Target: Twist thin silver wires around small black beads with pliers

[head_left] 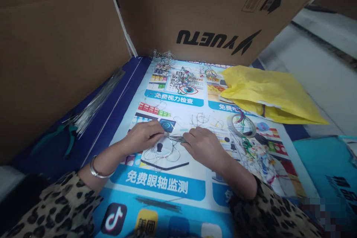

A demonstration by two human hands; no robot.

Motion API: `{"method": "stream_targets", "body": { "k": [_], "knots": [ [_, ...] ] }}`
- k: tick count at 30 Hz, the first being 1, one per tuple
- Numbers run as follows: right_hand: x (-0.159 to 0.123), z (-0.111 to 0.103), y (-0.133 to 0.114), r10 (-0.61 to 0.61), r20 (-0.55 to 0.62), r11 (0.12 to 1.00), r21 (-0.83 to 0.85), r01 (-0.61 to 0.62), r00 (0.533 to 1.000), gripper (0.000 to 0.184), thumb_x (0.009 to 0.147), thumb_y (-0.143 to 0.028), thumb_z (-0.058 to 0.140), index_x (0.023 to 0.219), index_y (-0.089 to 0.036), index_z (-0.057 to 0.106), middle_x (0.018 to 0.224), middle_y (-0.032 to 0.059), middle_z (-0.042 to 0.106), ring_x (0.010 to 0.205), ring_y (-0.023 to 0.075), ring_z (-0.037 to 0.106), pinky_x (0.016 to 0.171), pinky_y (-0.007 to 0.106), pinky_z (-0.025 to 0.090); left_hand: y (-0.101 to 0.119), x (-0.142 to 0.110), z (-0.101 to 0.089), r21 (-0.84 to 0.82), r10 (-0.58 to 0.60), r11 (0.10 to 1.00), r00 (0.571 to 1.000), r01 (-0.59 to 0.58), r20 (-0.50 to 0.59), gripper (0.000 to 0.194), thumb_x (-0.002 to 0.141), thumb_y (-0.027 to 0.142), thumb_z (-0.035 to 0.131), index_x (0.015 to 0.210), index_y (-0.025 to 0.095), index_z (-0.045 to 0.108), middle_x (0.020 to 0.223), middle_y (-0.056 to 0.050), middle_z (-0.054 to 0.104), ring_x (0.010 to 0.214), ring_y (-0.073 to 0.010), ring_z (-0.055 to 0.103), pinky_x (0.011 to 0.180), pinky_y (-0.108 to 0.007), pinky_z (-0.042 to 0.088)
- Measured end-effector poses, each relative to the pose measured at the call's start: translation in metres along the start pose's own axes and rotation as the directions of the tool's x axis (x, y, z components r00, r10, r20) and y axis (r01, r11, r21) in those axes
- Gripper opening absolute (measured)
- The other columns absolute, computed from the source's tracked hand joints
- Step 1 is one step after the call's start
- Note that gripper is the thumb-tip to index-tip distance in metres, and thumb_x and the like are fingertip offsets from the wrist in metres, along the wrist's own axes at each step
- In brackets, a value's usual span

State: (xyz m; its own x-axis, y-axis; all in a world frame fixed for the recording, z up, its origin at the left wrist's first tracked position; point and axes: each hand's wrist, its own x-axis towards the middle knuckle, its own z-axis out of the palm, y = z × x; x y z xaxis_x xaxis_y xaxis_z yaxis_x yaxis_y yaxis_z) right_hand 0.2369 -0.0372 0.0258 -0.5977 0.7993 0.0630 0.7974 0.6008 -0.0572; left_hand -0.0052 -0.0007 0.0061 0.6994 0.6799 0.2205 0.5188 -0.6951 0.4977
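My left hand (144, 135), closed in a pinch, holds a thin bent wire (170, 151) over the printed sheet. Its loops hang below my fingers, and the exact grip point is hidden. A slim silver pointed tool (176, 138) sticks out of my right hand (205, 145), which is closed around it. The tool's tip reaches toward my left fingertips and lies at the wire; whether it grips the wire I cannot tell. Several loose wire pieces (200, 119) lie just beyond my hands. Nearer me rests a bundle of short dark wires (158, 204).
Green-handled pliers (71, 137) and a bundle of straight wires (96, 106) lie at left. Tangled wire pieces (184, 78) sit at the back. A yellow bag (267, 91), a tape roll (242, 125) and green wire (247, 145) are at right. Cardboard walls (195, 11) stand behind.
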Motion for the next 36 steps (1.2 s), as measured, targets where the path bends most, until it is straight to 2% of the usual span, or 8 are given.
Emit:
{"method": "stream_targets", "body": {
  "k": [9,14,20,36],
  "knots": [
    [0.0007,-0.0035,-0.0028,-0.002,0.016,1.0,0.012,0.002,1.0,0.023,0.089,-0.036,0.05,0.082,-0.017,0.061,0.08,0.0058,0.061,0.078,0.0187,0.054,0.066,0.03,0.034,-0.0018,-0.002,0.0007,0.066,0.092,0.994,0.996,-0.091,-0.021,0.017,0.091,0.022,0.045,0.091,0.018,0.061,0.081,-0.002,0.061,0.076,-0.0127,0.056,0.064,-0.022,0.041],
    [0.0028,-0.0034,-0.0055,-0.013,-0.037,0.999,-0.03,0.012,0.999,0.025,0.089,-0.035,0.049,0.079,-0.016,0.062,0.077,0.0064,0.06,0.076,0.0199,0.054,0.065,0.031,0.033,-0.0008,-0.0015,0.0004,0.063,0.117,0.991,0.992,-0.115,-0.039,0.019,0.092,0.023,0.046,0.1,0.02,0.062,0.084,-0.002,0.063,0.077,-0.0121,0.058,0.065,-0.021,0.042],
    [0.0045,-0.0021,-0.006,-0.05,-0.079,0.998,-0.053,0.046,0.996,0.026,0.091,-0.033,0.047,0.076,-0.017,0.061,0.075,0.0055,0.06,0.075,0.0189,0.052,0.066,0.031,0.031,0.0022,-0.0007,-0.001,0.038,0.115,0.993,0.993,-0.115,-0.009,0.023,0.091,0.025,0.048,0.11,0.023,0.061,0.087,-0.002,0.065,0.078,-0.0123,0.06,0.067,-0.021,0.045],
    [0.0067,-0.0015,-0.0045,-0.06,-0.027,0.998,-0.019,0.059,0.998,0.026,0.091,-0.033,0.045,0.077,-0.018,0.061,0.075,0.0041,0.061,0.072,0.0173,0.053,0.061,0.03,0.03,0.0043,0.0006,-0.0029,-0.018,0.123,0.992,0.992,-0.122,0.026,0.026,0.092,0.021,0.043,0.112,0.021,0.06,0.085,-0.003,0.064,0.078,-0.0125,0.06,0.066,-0.021,0.046]
  ]
}}
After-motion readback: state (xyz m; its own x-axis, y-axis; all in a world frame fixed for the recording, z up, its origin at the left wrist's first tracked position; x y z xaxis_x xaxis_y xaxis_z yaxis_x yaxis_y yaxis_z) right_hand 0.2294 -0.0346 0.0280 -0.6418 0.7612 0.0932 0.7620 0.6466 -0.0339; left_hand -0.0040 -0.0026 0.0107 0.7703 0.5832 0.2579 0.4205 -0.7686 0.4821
